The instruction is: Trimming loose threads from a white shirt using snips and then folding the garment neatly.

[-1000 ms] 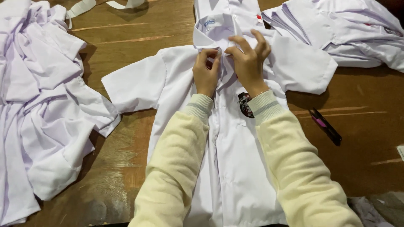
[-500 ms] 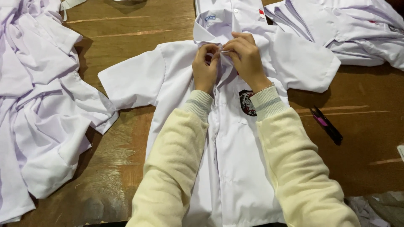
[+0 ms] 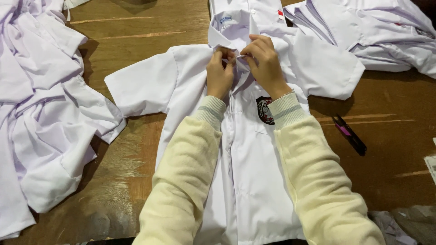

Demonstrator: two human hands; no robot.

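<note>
Left hand and right hand pinch smooth white cotton shirt.

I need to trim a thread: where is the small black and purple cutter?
The cutter lies on the wooden table, right of the spread white shirt, beyond the right sleeve.

A small rectangular neck label, pale with blue print, sat inside the collar of the white shirt spread on the table. A round dark badge with red and white marks was sewn on the shirt's chest, partly hidden by the right sleeve cuff. A tiny red-and-white tag showed on the shirt above.
</note>
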